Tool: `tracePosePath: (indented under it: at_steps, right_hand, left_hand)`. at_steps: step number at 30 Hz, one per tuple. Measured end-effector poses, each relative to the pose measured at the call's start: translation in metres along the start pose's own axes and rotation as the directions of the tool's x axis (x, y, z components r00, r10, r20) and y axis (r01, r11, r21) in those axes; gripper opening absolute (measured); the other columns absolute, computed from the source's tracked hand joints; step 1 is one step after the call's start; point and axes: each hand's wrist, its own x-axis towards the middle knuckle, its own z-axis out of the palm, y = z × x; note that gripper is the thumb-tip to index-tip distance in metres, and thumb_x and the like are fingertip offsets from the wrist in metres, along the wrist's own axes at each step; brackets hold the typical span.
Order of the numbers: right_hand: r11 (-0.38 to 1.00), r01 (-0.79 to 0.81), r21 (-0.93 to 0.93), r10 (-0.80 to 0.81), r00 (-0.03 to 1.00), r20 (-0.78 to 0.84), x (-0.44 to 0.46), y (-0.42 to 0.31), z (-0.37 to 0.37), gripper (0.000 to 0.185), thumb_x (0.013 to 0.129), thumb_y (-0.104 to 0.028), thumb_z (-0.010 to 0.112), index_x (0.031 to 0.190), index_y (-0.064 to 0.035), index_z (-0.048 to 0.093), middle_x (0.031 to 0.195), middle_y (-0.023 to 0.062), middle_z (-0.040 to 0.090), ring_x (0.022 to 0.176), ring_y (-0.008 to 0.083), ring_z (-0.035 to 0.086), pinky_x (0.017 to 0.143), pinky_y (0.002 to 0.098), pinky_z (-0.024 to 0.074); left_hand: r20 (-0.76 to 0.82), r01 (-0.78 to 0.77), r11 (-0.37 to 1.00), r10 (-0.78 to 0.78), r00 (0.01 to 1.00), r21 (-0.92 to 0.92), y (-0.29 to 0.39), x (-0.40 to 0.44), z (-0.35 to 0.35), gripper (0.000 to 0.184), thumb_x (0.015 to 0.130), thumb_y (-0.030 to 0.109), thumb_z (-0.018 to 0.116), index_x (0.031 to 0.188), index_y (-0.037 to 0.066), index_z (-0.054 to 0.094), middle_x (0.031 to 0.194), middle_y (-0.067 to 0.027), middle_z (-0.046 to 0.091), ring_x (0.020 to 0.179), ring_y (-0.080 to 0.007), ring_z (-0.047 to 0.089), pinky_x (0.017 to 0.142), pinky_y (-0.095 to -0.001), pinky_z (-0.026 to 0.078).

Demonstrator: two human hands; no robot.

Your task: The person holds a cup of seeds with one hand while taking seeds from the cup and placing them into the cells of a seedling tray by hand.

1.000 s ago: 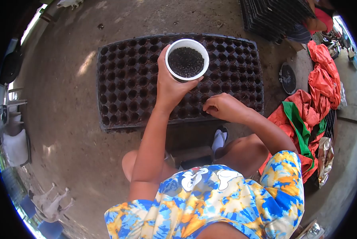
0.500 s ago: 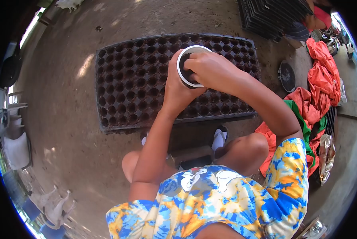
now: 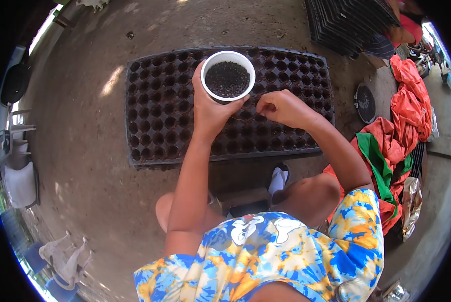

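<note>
Right hand [image 3: 284, 108], curled (whether it pinches anything, one cannot tell), hovers over the dark cell tray [image 3: 285, 151], beside the white cup [image 3: 229, 55] of dark granules [image 3: 227, 80] gripped in the left hand [image 3: 209, 115]; a level cup and low, steady fingering would likely serve best.

The brownish floor [image 3: 94, 166] carries a dark disc [image 3: 365, 103] right of the cell tray [image 3: 157, 108] and a small clump [image 3: 130, 35] beyond its far left corner.

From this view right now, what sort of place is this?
Probably a plant nursery's work area: a many-celled dark tray, a stack of black trays beyond it, and a white cup of dark grains, perhaps seeds, in the left hand.
</note>
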Motion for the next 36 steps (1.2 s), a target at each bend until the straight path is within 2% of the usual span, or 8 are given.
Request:
tracePosePath:
  at_steps: [5,7,10,13,19,26,32,36]
  right_hand:
    - [0.998,0.057,0.01,-0.054,0.974,-0.221,0.0,-0.045,-0.03,0.01,0.081,0.0,0.065,0.092,0.0005,0.067,0.077,0.0083,0.065,0.068,0.015,0.062,0.065,0.0278,0.0502]
    - [0.958,0.245,-0.153,-0.28,0.913,-0.296,0.007,-0.061,-0.038,0.01,0.081,-0.003,0.067,0.091,-0.0005,0.067,0.081,0.0085,0.065,0.07,0.0175,0.063,0.066,0.0285,0.0505]
    - [0.882,0.264,-0.39,-0.332,0.936,-0.119,0.028,-0.067,-0.021,0.021,0.078,-0.009,0.065,0.098,-0.0023,0.067,0.092,0.0147,0.064,0.082,0.0337,0.063,0.075,0.0401,0.0513]
    - [0.792,0.276,-0.545,-0.335,0.942,-0.009,0.044,-0.06,-0.007,0.017,0.077,-0.006,0.062,0.093,-0.0015,0.066,0.091,0.0163,0.065,0.084,0.0349,0.063,0.077,0.0421,0.0507]
    - [0.962,0.131,-0.241,-0.15,0.987,-0.061,0.042,-0.066,-0.021,0.013,0.077,-0.006,0.063,0.089,-0.0015,0.065,0.082,0.0142,0.066,0.074,0.0305,0.064,0.069,0.0375,0.0514]
    - [0.988,-0.003,0.152,0.007,1.0,-0.024,-0.003,-0.051,-0.026,0.009,0.081,-0.002,0.064,0.089,0.0001,0.065,0.075,0.001,0.064,0.069,0.0041,0.053,0.064,0.0221,0.0465]
    - [0.991,-0.02,-0.129,0.029,0.997,0.072,-0.002,0.004,0.008,0.02,0.076,-0.003,0.061,0.094,-0.0014,0.07,0.085,0.0151,0.068,0.078,0.028,0.067,0.072,0.0348,0.052]
    - [0.994,0.008,-0.106,0.003,0.995,0.104,-0.01,0.002,0.012,0.019,0.077,-0.003,0.062,0.094,-0.0028,0.071,0.086,0.0146,0.068,0.079,0.0282,0.067,0.073,0.0351,0.0523]
  left_hand:
    - [0.033,-0.029,0.999,0.027,0.999,0.044,0.003,-0.003,0.005,0.099,0.057,0.009,0.087,0.137,0.001,0.03,0.126,-0.0133,0.051,0.117,-0.0221,0.052,0.1,-0.0344,0.042]
    - [0.054,-0.029,0.995,0.024,0.998,0.098,0.005,-0.006,0.009,0.099,0.057,0.01,0.087,0.137,0.001,0.029,0.127,-0.0137,0.05,0.118,-0.023,0.052,0.099,-0.0353,0.042]
    - [0.091,-0.045,0.978,0.027,0.995,0.203,0.009,-0.011,0.017,0.1,0.057,0.011,0.087,0.138,0.002,0.029,0.128,-0.0142,0.049,0.119,-0.0247,0.05,0.099,-0.0366,0.043]
    - [0.125,-0.064,0.972,0.036,0.991,0.228,0.009,-0.015,0.021,0.101,0.057,0.012,0.088,0.139,0.005,0.029,0.13,-0.0146,0.048,0.12,-0.0265,0.049,0.099,-0.0373,0.043]
    - [0.098,-0.054,0.985,0.038,0.994,0.162,0.008,-0.011,0.021,0.1,0.057,0.013,0.088,0.138,0.003,0.03,0.128,-0.014,0.05,0.119,-0.0254,0.051,0.099,-0.0365,0.042]
    - [0.031,-0.039,0.998,0.037,0.999,0.049,0.002,-0.001,0.003,0.099,0.058,0.01,0.087,0.137,0.001,0.029,0.125,-0.0132,0.051,0.116,-0.0214,0.053,0.099,-0.0338,0.042]
    - [0.034,-0.05,0.998,0.048,0.998,0.037,0.004,-0.002,0.004,0.1,0.058,0.008,0.087,0.137,0.001,0.028,0.125,-0.0135,0.051,0.115,-0.0212,0.053,0.099,-0.0333,0.043]
    - [0.038,-0.055,0.996,0.053,0.998,0.069,0.006,-0.002,0.005,0.1,0.057,0.009,0.088,0.138,0.001,0.028,0.125,-0.0133,0.051,0.116,-0.0212,0.052,0.099,-0.0335,0.043]
